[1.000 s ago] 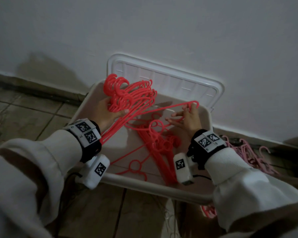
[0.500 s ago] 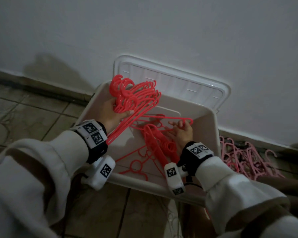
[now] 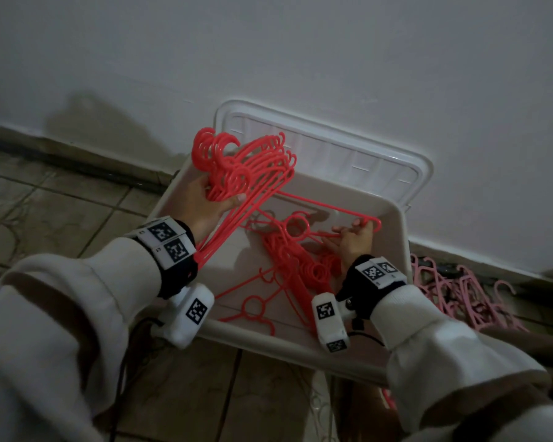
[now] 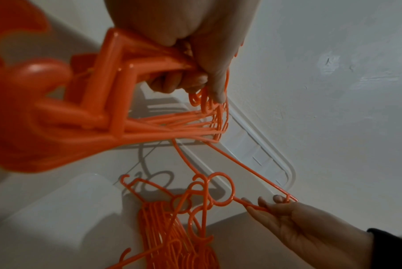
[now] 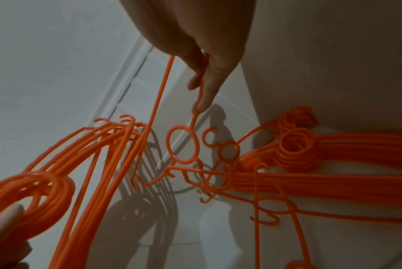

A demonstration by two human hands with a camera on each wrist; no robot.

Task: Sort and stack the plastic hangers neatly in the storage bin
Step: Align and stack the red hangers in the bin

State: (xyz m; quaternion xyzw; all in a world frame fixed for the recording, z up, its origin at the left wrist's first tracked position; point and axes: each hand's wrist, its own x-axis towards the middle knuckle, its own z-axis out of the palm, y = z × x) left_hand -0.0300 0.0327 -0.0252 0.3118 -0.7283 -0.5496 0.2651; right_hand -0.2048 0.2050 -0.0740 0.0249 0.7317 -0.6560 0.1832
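tiled floor (image 3: 61,215) and white wall behind a white storage bin (image 3: 393,250), its lid (image 3: 406,167) leaning at the bin's far side. left hand (image 3: 201,202) clasps a bundle of red hangers (image 3: 253,167) above the bin's left rim; right hand (image 3: 355,240) pinches a single red hanger (image 3: 329,212) over the bin's right half. more red hangers (image 3: 288,266) lie inside the bin, and pink hangers (image 3: 454,291) lie on the floor right of the bin.

1. Right hand (image 3: 355,242), which dropped low into the bin half a second ago, is raised again, pinching one hanger (image 3: 326,215) by its end.
2. That hanger's ring now hangs clear, left of the pinch.
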